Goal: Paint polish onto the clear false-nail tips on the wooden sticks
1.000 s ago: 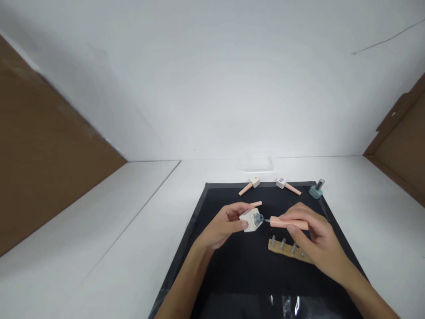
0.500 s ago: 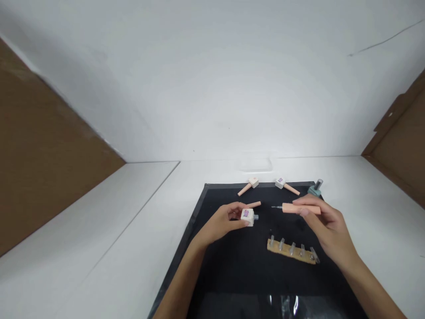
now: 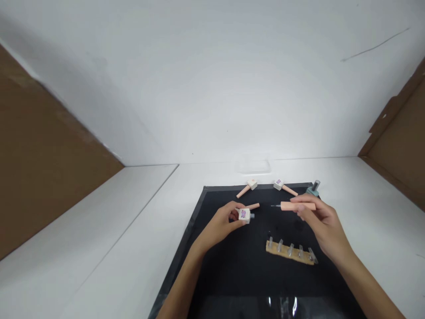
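My left hand [image 3: 224, 223] is closed around a white, square nail polish bottle [image 3: 244, 215] with a purple design, its uncapped neck facing right. Between the fingers of my right hand [image 3: 320, 215] is the peach nail polish brush cap [image 3: 298, 206], held level, its thin bristle end pointing left toward the bottle. A gap separates brush and bottle neck. Below them a tan strip [image 3: 288, 253] lies on the black mat, with several clear nail tips [image 3: 290, 250] standing up from it. A peach handle [image 3: 254, 206] shows behind the left hand; the rest of that item is hidden.
Two more white bottles with peach caps, a left one [image 3: 252, 184] and a right one [image 3: 278, 184], lie at the back of the black mat [image 3: 232, 274]. A teal bottle [image 3: 312, 190] stands at its back right corner. A clear tray [image 3: 254, 167] sits behind, near the white wall.
The whole view has shifted slightly. Both hands keep their holds on the bottle and the brush cap, which stay apart at about the same distance.
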{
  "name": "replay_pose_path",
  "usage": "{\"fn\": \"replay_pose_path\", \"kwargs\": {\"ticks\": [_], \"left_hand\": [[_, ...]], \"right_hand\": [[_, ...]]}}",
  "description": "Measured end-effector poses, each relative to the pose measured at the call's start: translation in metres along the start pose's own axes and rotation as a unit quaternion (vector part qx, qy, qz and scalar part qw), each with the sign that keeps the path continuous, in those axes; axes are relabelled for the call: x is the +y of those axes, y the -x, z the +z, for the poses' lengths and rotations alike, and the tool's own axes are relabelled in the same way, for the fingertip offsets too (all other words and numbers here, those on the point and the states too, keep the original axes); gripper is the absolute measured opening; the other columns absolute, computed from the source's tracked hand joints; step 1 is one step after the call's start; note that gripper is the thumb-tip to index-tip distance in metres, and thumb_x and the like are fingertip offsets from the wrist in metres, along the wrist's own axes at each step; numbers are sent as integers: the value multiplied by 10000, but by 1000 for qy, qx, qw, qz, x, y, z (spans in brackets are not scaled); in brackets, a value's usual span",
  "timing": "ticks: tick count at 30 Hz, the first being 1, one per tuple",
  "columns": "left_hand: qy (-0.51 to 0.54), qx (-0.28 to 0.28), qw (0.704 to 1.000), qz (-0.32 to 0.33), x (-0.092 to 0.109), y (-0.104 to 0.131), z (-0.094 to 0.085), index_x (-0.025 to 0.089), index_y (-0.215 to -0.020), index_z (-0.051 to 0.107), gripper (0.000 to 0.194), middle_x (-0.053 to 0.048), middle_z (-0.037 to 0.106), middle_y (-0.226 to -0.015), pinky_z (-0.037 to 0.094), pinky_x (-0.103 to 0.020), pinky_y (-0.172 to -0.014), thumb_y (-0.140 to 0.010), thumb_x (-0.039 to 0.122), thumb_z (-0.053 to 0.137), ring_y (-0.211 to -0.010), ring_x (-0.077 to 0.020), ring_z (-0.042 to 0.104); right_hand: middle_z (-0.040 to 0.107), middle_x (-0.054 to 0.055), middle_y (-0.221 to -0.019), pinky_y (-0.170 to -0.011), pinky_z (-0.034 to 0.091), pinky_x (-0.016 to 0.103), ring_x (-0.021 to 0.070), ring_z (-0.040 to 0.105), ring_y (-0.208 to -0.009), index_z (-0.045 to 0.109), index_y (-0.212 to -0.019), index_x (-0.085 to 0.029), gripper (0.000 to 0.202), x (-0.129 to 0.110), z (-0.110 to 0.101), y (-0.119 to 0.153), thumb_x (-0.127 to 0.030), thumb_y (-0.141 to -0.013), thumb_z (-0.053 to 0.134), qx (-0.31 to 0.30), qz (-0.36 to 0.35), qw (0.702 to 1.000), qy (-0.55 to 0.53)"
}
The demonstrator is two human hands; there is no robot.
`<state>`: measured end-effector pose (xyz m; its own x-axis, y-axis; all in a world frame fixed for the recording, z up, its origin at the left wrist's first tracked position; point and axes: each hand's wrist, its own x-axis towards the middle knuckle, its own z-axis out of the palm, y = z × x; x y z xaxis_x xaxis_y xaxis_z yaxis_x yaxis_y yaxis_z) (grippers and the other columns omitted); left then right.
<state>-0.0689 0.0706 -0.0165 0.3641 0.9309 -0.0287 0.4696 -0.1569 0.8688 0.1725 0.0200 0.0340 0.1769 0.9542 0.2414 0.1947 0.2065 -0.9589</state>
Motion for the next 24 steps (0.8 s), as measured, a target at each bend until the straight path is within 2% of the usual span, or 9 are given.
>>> {"fn": "replay_pose_path", "kwargs": {"ticks": [7,12,16,19,24], "left_hand": [[-98,-32,994,24,4,1,1,185,-912,661,180,7,488,-841,435,-273,-669,-753,154,583,-677,-133,476],[-117,-52,991,47,3,2,3,261,-1107,655,388,-6,489,-929,448,-290,-793,-769,101,552,-829,-165,524],[-146,-52,987,51,2,3,3,377,-1297,523,579,7,445,-925,438,-307,-874,-793,93,533,-868,-164,522],[-149,-63,986,47,3,4,2,413,-1333,467,641,14,446,-919,441,-313,-878,-786,84,532,-856,-163,524],[-150,-71,985,46,4,5,-1,404,-1353,442,680,11,453,-916,449,-329,-873,-766,72,532,-839,-167,517]], "right_hand": [[712,28,-763,-580,472,282,179,602,-637,720,-790,-231,168,0,1,-1,-386,-746,670,-6,12,1000,-14],[692,22,-716,-543,456,279,169,568,-585,721,-788,-231,177,0,0,-1,-394,-745,666,-14,9,1000,9],[682,20,-703,-533,445,276,165,553,-574,721,-785,-231,178,0,0,-1,-393,-755,653,-15,8,1000,11],[687,21,-710,-536,445,272,160,554,-574,721,-780,-230,162,-1,0,-1,-374,-752,652,-15,13,1000,2],[680,11,-687,-534,442,265,150,539,-557,717,-770,-228,142,-1,0,-1,-354,-744,657,-17,14,1000,-7]]}}
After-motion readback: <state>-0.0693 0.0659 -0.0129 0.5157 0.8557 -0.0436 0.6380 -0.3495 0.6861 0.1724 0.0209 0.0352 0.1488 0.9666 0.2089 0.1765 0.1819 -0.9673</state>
